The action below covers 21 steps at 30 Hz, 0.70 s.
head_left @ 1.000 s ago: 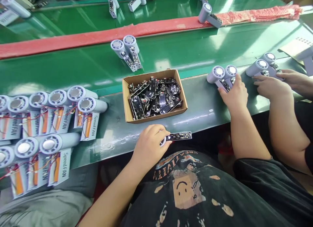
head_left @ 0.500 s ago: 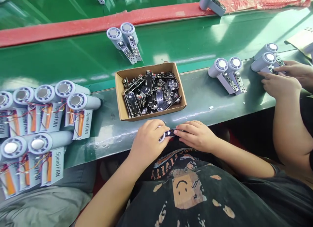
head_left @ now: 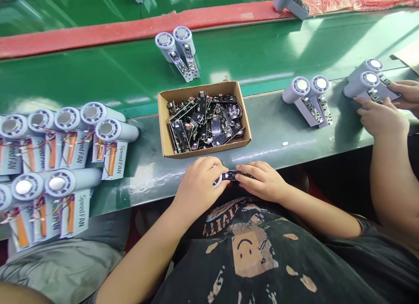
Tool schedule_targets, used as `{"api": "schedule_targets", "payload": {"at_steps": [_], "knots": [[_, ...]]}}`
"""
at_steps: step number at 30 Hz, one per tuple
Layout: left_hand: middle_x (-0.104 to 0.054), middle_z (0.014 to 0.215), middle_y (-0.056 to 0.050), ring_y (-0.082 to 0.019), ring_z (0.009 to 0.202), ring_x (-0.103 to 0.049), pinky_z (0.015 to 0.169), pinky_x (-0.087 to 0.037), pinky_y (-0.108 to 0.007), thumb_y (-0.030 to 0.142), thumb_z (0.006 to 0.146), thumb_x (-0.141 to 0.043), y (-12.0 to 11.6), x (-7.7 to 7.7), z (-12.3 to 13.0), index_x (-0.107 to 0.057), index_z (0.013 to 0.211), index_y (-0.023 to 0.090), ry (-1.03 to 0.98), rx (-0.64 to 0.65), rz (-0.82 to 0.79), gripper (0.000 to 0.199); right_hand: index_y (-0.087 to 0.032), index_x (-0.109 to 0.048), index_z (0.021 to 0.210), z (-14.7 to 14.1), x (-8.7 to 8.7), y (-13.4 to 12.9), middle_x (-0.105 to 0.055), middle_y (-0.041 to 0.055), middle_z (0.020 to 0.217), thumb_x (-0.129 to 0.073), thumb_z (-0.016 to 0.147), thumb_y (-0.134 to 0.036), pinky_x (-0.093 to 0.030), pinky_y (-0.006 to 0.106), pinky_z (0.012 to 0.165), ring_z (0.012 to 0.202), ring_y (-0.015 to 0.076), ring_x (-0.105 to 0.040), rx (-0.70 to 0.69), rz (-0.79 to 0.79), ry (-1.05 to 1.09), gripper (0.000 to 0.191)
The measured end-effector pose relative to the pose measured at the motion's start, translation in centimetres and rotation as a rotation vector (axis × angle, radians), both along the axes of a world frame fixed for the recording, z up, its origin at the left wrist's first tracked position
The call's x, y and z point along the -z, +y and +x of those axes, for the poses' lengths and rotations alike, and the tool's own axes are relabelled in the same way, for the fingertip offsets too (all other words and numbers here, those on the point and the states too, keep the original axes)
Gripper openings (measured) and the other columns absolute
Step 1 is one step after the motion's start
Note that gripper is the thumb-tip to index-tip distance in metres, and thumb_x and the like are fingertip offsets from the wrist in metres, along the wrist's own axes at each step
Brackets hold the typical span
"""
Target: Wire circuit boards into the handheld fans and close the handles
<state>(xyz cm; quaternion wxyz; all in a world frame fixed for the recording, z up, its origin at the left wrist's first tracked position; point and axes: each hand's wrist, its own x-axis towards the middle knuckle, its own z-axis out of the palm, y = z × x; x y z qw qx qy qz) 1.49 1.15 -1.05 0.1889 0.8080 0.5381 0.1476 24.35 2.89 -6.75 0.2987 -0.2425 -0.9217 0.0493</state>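
My left hand [head_left: 199, 181] is wrapped round the round head of a lilac handheld fan [head_left: 217, 181], at the bench edge in front of my shirt. A black circuit board [head_left: 230, 175] with a small bright spot extends from it towards my right hand [head_left: 262, 181]. The fingers of my right hand are closed over the board's other end, hiding that part. Most of the fan is covered by my hands. Just beyond them stands a cardboard box [head_left: 209, 150] full of loose black circuit boards [head_left: 206, 120].
Several wired fans [head_left: 114, 157] marked SpeedFAN stand at the left. Two fans with boards [head_left: 181, 55] are on the green belt [head_left: 108, 72]. Another pair [head_left: 307, 98] lies on the bench [head_left: 262, 116] at right, near a co-worker's hands [head_left: 384, 116] holding a fan. A red strip [head_left: 131, 29] crosses behind.
The view has shifted slightly. The fan pair on the belt has moved a little right relative to the box. My hands keep nearly the same grip; the co-worker's fingers have shifted.
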Motion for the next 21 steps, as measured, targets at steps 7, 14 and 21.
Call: {"api": "schedule_targets", "payload": {"at_steps": [7,14,21], "knots": [[-0.067,0.099,-0.006,-0.023,0.092,-0.059,0.081,-0.050,-0.039,0.020,0.081,-0.070,-0.12,0.08,-0.10,-0.070,0.094,0.019,-0.007,0.005,0.007,0.013,-0.017,-0.064,0.112,0.02,0.51,0.20,-0.072,0.0112,0.107,-0.063,0.089,-0.016,-0.056,0.032,0.078,0.093,0.0174,-0.067,0.004,-0.028,0.098,0.023],[-0.066,0.100,-0.006,-0.024,0.093,-0.059,0.081,-0.050,-0.039,0.019,0.081,-0.070,-0.15,0.13,-0.07,-0.071,0.095,0.020,-0.003,0.002,-0.005,0.013,-0.019,-0.063,0.109,-0.24,0.09,0.06,-0.073,0.0083,0.106,-0.060,0.092,-0.016,-0.057,0.030,0.078,0.092,0.0161,-0.068,0.028,-0.032,0.087,0.018],[-0.066,0.098,-0.006,-0.024,0.093,-0.059,0.081,-0.050,-0.040,0.018,0.081,-0.071,-0.06,0.30,-0.05,-0.070,0.095,0.018,-0.013,0.006,0.004,0.014,-0.021,-0.057,0.114,-0.25,-0.11,0.27,-0.072,0.0097,0.111,-0.063,0.090,-0.023,-0.055,0.034,0.078,0.093,0.0191,-0.066,0.028,0.048,0.084,0.025]]}}
